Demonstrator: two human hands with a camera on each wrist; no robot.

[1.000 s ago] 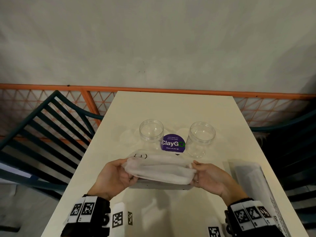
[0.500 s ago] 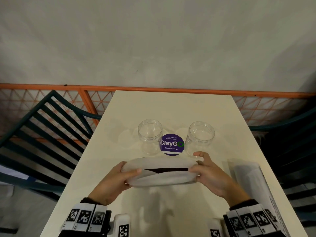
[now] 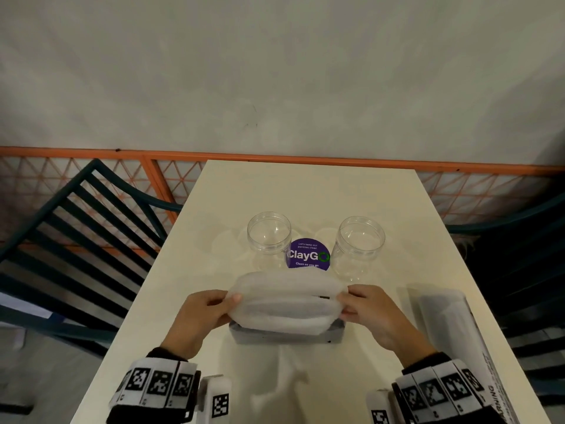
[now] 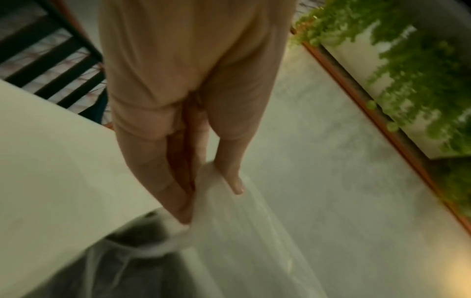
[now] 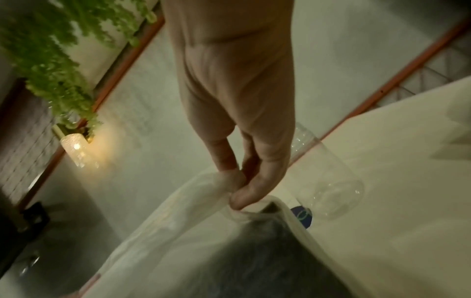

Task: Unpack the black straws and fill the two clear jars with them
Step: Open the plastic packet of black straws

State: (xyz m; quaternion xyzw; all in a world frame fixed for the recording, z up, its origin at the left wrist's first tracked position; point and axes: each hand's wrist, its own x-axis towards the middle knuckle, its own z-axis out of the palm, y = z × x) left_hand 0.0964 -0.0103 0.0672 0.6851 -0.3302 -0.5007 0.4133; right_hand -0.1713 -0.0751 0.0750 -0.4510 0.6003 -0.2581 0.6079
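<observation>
The left hand [image 3: 200, 316] and right hand [image 3: 371, 313] each pinch an end of the translucent packet [image 3: 286, 304] near the desk's [image 3: 308, 191] front edge. The dark slit seen a moment ago has closed, so the straws stay packed. Only the wrist views show their grey mass [image 5: 275, 260]. The 2 jars [image 3: 269, 240] stand empty behind.

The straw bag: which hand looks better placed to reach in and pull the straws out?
Probably the right hand: the dark gap in the bag shows at its end. The left hand could keep pinching the other end. Both jars stand empty.
</observation>
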